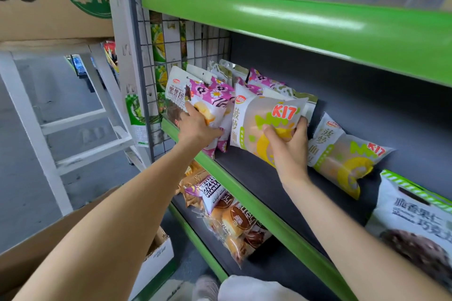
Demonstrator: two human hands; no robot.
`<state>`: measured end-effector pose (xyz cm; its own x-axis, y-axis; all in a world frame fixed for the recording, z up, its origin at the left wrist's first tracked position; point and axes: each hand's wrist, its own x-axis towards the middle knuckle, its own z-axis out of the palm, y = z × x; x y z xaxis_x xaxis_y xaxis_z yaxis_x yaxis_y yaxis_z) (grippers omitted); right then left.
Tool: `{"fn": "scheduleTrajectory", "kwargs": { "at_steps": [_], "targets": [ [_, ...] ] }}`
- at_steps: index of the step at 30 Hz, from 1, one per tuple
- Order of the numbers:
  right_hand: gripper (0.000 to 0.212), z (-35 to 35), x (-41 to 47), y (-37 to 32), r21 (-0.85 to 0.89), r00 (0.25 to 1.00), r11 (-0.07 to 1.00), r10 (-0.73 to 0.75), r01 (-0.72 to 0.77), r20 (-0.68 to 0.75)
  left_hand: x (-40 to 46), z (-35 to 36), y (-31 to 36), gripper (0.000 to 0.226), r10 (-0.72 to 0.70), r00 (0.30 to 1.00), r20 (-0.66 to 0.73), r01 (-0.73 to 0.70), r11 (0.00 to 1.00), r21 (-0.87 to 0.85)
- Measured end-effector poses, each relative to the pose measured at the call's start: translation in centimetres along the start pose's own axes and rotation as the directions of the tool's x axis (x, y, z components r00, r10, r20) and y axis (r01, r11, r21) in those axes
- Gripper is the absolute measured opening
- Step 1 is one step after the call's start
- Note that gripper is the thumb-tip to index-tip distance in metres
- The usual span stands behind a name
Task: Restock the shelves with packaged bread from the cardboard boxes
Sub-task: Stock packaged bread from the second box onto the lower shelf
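**Middle shelf, stocking partway done**

Right hand [289,148] clamped on a glossy white-and-yellow plastic bread packet with red "K17" print [266,127], thumb across the front film, fingers curled behind the right edge. Packet held upright, lower corner near the dark matte shelf board with glossy green metal lip [249,199]; touching or just above, cannot tell.

Left hand [195,127] pressed against a pink-and-white flower-print packet showing a ring-shaped bun [210,102], fingers spread over its lower front. A true grasp or only a steadying push: cannot tell. Just beyond the fingertips, a white packet with black characters [175,91] leaning on the wire grid end panel [151,56].

Progress, as a judgement: left end packed, several packets standing in rows behind both hands. To the right of the right hand, one matching yellow-print packet [342,156] lying tilted and alone, then bare board up to a larger white bag with green striped top [415,212]. Much of the row unfilled.

Below the left forearm, a brown corrugated cardboard box flap [49,239]; contents hidden. Film on all packets slick, crinkled, puffed with air; soft to squeeze, likely slippery.
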<state>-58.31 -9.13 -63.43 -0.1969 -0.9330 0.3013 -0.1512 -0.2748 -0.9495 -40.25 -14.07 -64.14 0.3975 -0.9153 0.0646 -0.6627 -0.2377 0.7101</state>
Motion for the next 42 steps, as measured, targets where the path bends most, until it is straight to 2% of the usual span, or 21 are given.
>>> {"fn": "scheduleTrajectory", "kwargs": {
  "at_steps": [3, 8, 10, 12, 13, 14, 16, 18, 20, 21, 24, 26, 27, 30, 31, 34, 36, 39, 42],
  "targets": [
    [0.044, -0.7, -0.6, 0.1, -0.012, 1.0, 1.0, 0.026, -0.026, -0.009, -1.2, 0.1, 0.2, 0.123, 0.057, 0.996, -0.061, -0.061, 0.996, -0.069],
    [0.049, -1.7, -1.2, -0.4, -0.027, 0.998, 0.998, 0.063, -0.064, -0.019, -3.0, -0.5, 0.9, 0.111, 0.069, 0.991, -0.118, -0.081, 0.992, -0.095],
    [0.051, -2.3, -1.4, -0.8, -0.021, 0.995, 0.996, 0.087, -0.088, -0.037, -4.3, -0.5, 1.5, 0.092, 0.146, 0.961, -0.234, -0.158, 0.987, -0.035],
    [0.055, -3.0, -1.7, -1.3, -0.016, 0.992, 0.994, 0.103, -0.105, -0.076, -5.7, -0.2, 2.5, 0.06, 0.297, 0.872, -0.389, -0.316, 0.949, 0.016],
    [0.058, -3.6, -1.8, -1.6, -0.014, 0.99, 0.994, 0.103, -0.105, -0.099, -6.3, 0.0, 3.2, 0.046, 0.368, 0.845, -0.388, -0.396, 0.918, 0.009],
    [0.059, -4.2, -2.0, -1.9, -0.017, 0.987, 0.994, 0.102, -0.105, -0.124, -6.9, 0.3, 4.1, 0.038, 0.43, 0.84, -0.329, -0.463, 0.886, -0.025],
    [0.06, -5.6, -2.2, -2.3, -0.025, 0.978, 0.993, 0.11, -0.117, -0.174, -7.9, 1.6, 5.9, 0.039, 0.479, 0.873, -0.093, -0.488, 0.859, -0.156],
    [0.061, -7.1, -2.2, -2.3, -0.057, 0.968, 0.989, 0.119, -0.135, -0.223, -9.0, 2.8, 7.6, 0.056, 0.415, 0.884, 0.214, -0.329, 0.879, -0.344],
    [0.063, -8.5, -2.1, -2.0, -0.108, 0.954, 0.98, 0.135, -0.169, -0.269, -9.8, 4.1, 8.6, 0.072, 0.375, 0.82, 0.432, -0.167, 0.879, -0.446],
    [0.063, -9.2, -2.0, -1.7, -0.122, 0.945, 0.971, 0.164, -0.205, -0.283, -10.0, 4.8, 8.8, 0.077, 0.39, 0.784, 0.483, -0.155, 0.877, -0.455],
    [0.06, -10.6, -1.7, -1.2, -0.218, 0.91, 0.907, 0.291, -0.361, -0.296, -10.7, 7.0, 9.0, 0.094, 0.418, 0.755, 0.505, -0.188, 0.876, -0.444],
    [0.052, -11.1, -1.5, -1.0, -0.339, 0.9, 0.859, 0.266, -0.383, -0.345, -11.1, 8.5, 9.1, 0.099, 0.432, 0.768, 0.472, -0.26, 0.884, -0.388],
    [0.055, -11.4, -1.3, -0.8, -0.398, 0.91, 0.849, 0.203, -0.348, -0.363, -11.2, 9.1, 9.1, 0.099, 0.433, 0.782, 0.448, -0.305, 0.893, -0.33],
    [0.088, -12.0, -1.6, -0.7, -0.54, 0.945, 0.803, 0.088, -0.254, -0.314, -11.2, 10.1, 9.4, 0.097, 0.44, 0.811, 0.387, -0.397, 0.898, -0.189],
    [0.089, -12.0, -1.7, -0.5, -0.606, 0.958, 0.769, 0.032, -0.205, -0.284, -11.3, 10.2, 9.5, 0.096, 0.438, 0.819, 0.372, -0.404, 0.899, -0.168],
    [0.071, -12.0, -1.6, 0.0, -0.834, 0.989, 0.55, -0.096, -0.043, -0.115, -11.4, 10.4, 9.6, 0.092, 0.43, 0.843, 0.324, -0.412, 0.902, -0.127],
    [0.061, -11.9, -1.6, -0.1, -0.881, 0.996, 0.472, -0.085, 0.035, -0.006, -11.7, 10.3, 9.7, 0.09, 0.443, 0.843, 0.306, -0.431, 0.896, -0.111],
    [0.055, -11.8, -1.6, -0.6, -0.892, 0.997, 0.445, -0.062, 0.077, 0.055, -11.9, 9.7, 9.6, 0.082, 0.432, 0.846, 0.313, -0.431, 0.899, -0.077],
    [0.055, -10.9, -2.2, -1.6, -0.849, 0.992, 0.512, -0.052, 0.127, 0.117, -11.9, 8.4, 8.8, 0.06, 0.422, 0.864, 0.275, -0.428, 0.903, -0.042]
  ]
}}
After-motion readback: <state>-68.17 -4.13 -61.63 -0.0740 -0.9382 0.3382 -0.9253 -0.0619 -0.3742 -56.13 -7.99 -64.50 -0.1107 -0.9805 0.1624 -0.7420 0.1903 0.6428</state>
